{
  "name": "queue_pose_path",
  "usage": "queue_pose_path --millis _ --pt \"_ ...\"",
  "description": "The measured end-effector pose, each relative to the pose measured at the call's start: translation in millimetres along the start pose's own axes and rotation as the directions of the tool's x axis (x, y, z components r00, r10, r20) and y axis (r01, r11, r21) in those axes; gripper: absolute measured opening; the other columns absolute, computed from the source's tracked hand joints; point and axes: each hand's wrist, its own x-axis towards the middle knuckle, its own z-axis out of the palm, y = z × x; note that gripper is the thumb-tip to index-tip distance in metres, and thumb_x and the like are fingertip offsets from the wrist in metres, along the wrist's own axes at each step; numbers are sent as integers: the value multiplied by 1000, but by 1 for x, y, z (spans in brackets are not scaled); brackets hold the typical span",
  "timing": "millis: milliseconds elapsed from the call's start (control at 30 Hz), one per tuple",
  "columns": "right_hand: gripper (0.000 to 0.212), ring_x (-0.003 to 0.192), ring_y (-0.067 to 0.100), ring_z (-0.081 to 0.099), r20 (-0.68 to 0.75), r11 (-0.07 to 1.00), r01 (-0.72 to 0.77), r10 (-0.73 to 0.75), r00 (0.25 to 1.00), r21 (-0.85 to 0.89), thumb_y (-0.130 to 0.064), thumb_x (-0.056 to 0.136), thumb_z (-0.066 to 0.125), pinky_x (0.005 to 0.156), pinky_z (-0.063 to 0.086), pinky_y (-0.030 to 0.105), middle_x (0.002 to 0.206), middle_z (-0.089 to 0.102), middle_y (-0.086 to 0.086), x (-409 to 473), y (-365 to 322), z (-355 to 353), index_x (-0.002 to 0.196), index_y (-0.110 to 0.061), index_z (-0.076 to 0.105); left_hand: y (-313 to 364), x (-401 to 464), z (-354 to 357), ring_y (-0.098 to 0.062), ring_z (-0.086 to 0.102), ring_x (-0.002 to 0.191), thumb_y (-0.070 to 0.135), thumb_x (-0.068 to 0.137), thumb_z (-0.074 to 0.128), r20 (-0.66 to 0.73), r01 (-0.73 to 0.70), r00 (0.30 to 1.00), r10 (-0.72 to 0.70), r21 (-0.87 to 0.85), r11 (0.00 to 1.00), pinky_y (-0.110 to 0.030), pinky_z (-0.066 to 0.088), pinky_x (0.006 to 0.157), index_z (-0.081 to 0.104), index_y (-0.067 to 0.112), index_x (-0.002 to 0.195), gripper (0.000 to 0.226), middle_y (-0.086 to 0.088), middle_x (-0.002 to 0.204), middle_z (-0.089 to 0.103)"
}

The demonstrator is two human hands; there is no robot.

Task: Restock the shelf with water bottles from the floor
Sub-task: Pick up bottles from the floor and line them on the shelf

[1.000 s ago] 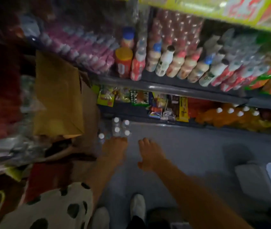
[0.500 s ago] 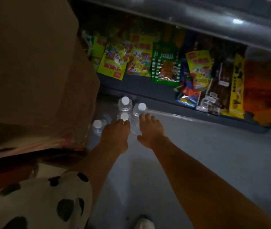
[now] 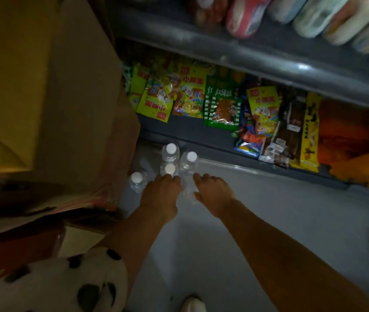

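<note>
Four water bottles stand on the grey floor (image 3: 269, 221) at the foot of the shelf (image 3: 258, 57), white caps up, near the frame's centre. The far bottle (image 3: 170, 152) sits at twelve o'clock of the cluster, the right bottle (image 3: 189, 162) at two o'clock, the near bottle (image 3: 170, 169) in the middle, and the left bottle (image 3: 137, 181) apart at nine o'clock, just beside the cardboard box (image 3: 66, 109).

The left hand (image 3: 160, 194) reaches down with its back to the camera; its fingertips touch the near bottle's cap, but the fingers curve out of sight, so I cannot tell how its grip stands. The right hand (image 3: 212, 192) lies at three o'clock of the left one. A clear bottle body shows faintly between the two hands, against the right thumb side; whether the right grip holds it I cannot tell.

On the lower shelf level, at one o'clock of the bottles, snack packets (image 3: 185, 95) in yellow and green stand in a row, with orange bags (image 3: 354, 140) further toward three o'clock. Above the shelf edge, at the top of the frame, drink bottles (image 3: 244, 14) lie blurred.

A spotted sleeve (image 3: 66, 284) fills the seven o'clock corner, and a white shoe (image 3: 193, 304) shows at six o'clock on the floor.
</note>
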Motion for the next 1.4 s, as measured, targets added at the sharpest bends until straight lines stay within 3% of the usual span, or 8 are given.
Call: queue_pose_path --millis 367,500,667,733,833,1000,1167,1400 --pt "32 91 31 58 -96 983 129 -117 989 129 -31 92 55 72 45 36 101 58 14 -234 -18 -311 114 -9 46 58 -176 -234 -22 48 123 22 74 76 40 -195 974 222 -346 918 -29 41 97 46 14 134 67 -5 132 49" --pt "20 59 3 40 -253 958 224 -175 951 177 -26 93 59 57 30 17 68 40 -11 -336 -41 -449 85 -23 40 63 -228 -330 -20 59 114 41 45 78 -50 -318 942 332 -452 834 -37 50 93 55 23 120 81 0 120 62" --pt "21 62 14 46 -390 943 307 -235 890 132 -34 89 53 55 34 30 70 48 -3 -431 -80 -580 78 -39 36 84 -336 -470 -7 63 102 -4 59 86 -124 -487 852 508 -545 683 -18 52 84 52 12 127 77 1 118 64" --pt "10 66 19 49 -432 952 293 -226 873 93 -42 85 51 59 39 32 74 52 3 -458 -96 -618 82 -37 42 88 -372 -508 -2 64 98 0 61 87 -142 -553 809 570 -512 658 -19 53 85 54 13 124 72 3 117 65" --pt "10 71 14 50 -526 949 301 -211 824 91 -22 87 63 65 43 31 79 56 0 -489 -114 -665 89 -18 54 87 -418 -550 -9 65 104 19 59 91 -249 -613 782 571 -468 636 -38 52 95 60 23 117 66 7 113 69" --pt "23 68 12 52 -707 953 238 -39 706 185 -37 87 64 61 41 30 76 54 -5 -516 -150 -717 83 -20 49 82 -473 -608 -13 68 90 25 58 91 -426 -657 750 506 -388 647 -38 55 87 65 20 105 54 4 96 73" --pt "33 73 23 55 -848 993 102 -8 530 55 -49 87 57 61 41 34 73 55 -1 -522 -184 -769 76 -19 49 72 -502 -665 -9 70 88 12 60 91 -486 -696 707 513 -349 628 -29 56 83 67 15 102 49 4 96 74" --pt "35 75 27 60 -926 999 31 -44 376 -35 -42 85 55 64 49 36 77 64 8 -524 -185 -885 75 -8 59 70 -513 -775 -16 69 100 11 63 88 -560 -729 659 503 -309 611 -40 51 98 65 11 112 54 0 105 73"
